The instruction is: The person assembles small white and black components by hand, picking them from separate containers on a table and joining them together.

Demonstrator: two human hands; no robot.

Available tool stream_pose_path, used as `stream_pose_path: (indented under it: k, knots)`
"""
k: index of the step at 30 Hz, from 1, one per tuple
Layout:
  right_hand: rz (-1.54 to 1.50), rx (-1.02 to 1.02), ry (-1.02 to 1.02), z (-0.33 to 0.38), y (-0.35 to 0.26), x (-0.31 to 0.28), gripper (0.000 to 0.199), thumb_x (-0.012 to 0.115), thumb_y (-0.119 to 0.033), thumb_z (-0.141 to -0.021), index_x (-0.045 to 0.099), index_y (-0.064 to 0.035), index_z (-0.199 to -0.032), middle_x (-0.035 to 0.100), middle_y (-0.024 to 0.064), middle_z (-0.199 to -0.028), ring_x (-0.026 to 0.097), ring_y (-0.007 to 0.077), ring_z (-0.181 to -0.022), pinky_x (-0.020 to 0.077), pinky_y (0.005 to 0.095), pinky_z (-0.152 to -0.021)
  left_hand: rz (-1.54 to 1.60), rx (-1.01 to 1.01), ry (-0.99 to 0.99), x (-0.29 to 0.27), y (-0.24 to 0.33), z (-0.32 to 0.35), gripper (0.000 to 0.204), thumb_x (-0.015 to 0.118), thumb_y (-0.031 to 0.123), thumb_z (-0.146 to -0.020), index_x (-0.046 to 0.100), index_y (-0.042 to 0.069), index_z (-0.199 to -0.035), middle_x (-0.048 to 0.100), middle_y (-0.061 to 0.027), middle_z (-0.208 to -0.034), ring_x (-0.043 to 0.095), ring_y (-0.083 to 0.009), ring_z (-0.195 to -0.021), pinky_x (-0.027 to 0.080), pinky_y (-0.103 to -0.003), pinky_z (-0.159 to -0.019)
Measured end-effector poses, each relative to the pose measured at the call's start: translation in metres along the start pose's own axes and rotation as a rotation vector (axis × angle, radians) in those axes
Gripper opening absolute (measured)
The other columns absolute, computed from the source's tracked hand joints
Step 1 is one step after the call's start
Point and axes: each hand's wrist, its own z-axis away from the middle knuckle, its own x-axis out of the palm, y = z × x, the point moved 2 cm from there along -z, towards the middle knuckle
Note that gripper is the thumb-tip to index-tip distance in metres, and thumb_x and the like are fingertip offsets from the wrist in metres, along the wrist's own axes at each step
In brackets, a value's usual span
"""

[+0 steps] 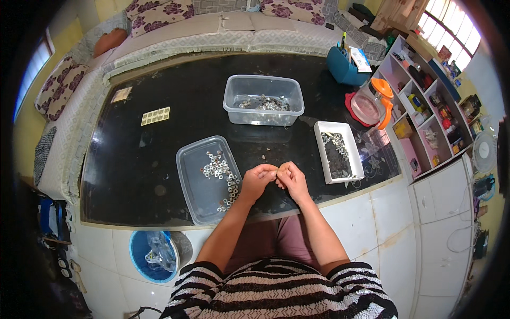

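Note:
My left hand [257,179] and my right hand [291,179] meet fingertip to fingertip over the near edge of the black table [159,159]. Their fingers are pinched together on something very small between them; I cannot make out what it is. Just left of my left hand lies a clear flat lid [199,186] holding several small metal washers [220,170]. To the right of my right hand stands a white rectangular tray [345,159] with small metal parts [336,141] at its far end.
A clear plastic tub [263,99] with metal pieces stands mid-table. A jug with an orange lid [374,101], a blue holder [342,66], and a card of pale squares [155,115] are further off. A blue bucket [154,255] sits on the tiled floor. Shelves [425,106] stand at right.

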Motion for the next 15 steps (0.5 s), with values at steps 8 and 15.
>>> stream_pose_path:
  k: [8, 15]
  knots:
    - [0.012, -0.026, 0.047, 0.000, -0.005, 0.003, 0.024, 0.047, -0.021, -0.084, 0.048, -0.0037, -0.067, 0.050, 0.0015, -0.054, 0.045, 0.0050, -0.045, 0.0346, 0.0178, -0.041, 0.153, 0.006, -0.044, 0.000, -0.008, -0.002, 0.014, 0.053, 0.006, -0.079, 0.054, -0.003, -0.089, 0.057, -0.0046, -0.079, 0.053, -0.0089, -0.071, 0.044, -0.022, -0.067]
    - [-0.059, -0.031, 0.024, -0.001, 0.001, 0.003, 0.023, 0.047, -0.023, -0.084, 0.048, -0.0048, -0.069, 0.050, 0.0014, -0.055, 0.045, 0.0050, -0.046, 0.0338, 0.0176, -0.041, 0.178, 0.035, -0.097, 0.002, -0.008, -0.002, 0.013, 0.050, 0.003, -0.080, 0.053, -0.004, -0.091, 0.057, -0.0064, -0.078, 0.054, -0.0107, -0.071, 0.045, -0.023, -0.068]
